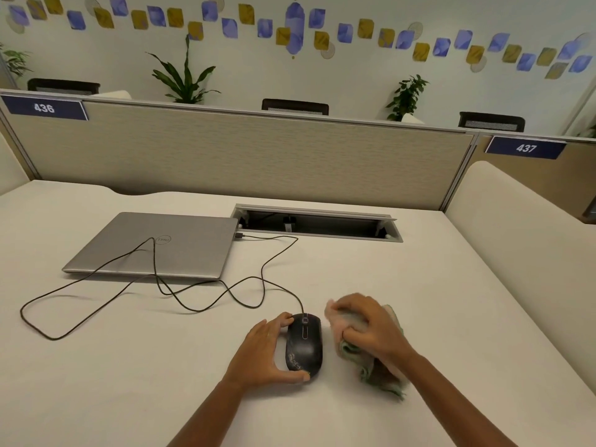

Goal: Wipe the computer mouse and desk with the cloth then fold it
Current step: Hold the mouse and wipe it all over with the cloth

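A black wired computer mouse [304, 341] lies on the white desk [129, 366], near the front middle, with pale smudges on its rear. My left hand [261, 350] cups its left side, thumb at the rear and fingertips by the front. Just right of the mouse, my right hand [371, 327] grips a bunched pink and green cloth [371, 369], which rests on the desk. The cloth and my right hand look blurred. The cloth does not touch the mouse.
The mouse cable [154, 279] loops across the desk and over a closed silver laptop [154, 246] at the back left. An open cable tray [317, 222] sits in the desk behind. A beige partition [242, 156] closes the far edge; a side panel [516, 221] stands at right.
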Motion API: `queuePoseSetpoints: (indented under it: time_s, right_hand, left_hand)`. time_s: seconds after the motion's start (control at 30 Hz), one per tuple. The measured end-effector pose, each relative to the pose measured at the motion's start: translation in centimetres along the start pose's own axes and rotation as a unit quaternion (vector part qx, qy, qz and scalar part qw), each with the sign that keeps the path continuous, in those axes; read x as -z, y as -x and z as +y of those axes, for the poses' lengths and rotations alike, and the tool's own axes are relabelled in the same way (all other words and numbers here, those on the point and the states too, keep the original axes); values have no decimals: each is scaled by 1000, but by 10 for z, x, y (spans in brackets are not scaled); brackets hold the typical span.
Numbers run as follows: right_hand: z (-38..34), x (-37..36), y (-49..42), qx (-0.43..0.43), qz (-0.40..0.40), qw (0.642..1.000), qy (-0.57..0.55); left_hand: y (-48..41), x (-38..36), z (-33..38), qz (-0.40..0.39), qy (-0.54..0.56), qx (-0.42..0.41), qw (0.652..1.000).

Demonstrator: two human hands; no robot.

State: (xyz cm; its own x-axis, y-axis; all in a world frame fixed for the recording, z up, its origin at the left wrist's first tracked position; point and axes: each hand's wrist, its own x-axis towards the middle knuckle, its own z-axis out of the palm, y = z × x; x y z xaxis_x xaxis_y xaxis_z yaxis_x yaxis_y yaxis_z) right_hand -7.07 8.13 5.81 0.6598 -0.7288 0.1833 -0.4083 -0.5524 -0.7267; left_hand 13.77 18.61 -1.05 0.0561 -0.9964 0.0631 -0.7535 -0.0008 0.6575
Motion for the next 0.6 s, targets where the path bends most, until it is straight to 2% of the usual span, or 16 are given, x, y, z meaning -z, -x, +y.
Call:
queuePoseSetpoints:
  time_s: [0.1, 0.27, 0.37, 0.53, 0.6]
  right_hand:
    - [-4, 0, -19, -49, 27, 998, -29]
    - [-11, -30, -43, -101, -95, 990, 18]
    - [-15, -39, -40, -70, -112, 987, 94]
    - [-16, -35, 0, 64, -112, 988, 89]
    - [-12, -34, 15, 93, -121, 984, 87]
  left_hand:
    - [0, 0, 0, -1, -2, 5, 1000]
    - [0, 1, 2, 0, -5, 9, 1000]
    - [0, 1, 2, -1, -4, 8, 1000]
    - [1, 1, 3, 11, -1, 4, 1000]
    - [2, 1, 3, 11, 2, 4, 1000]
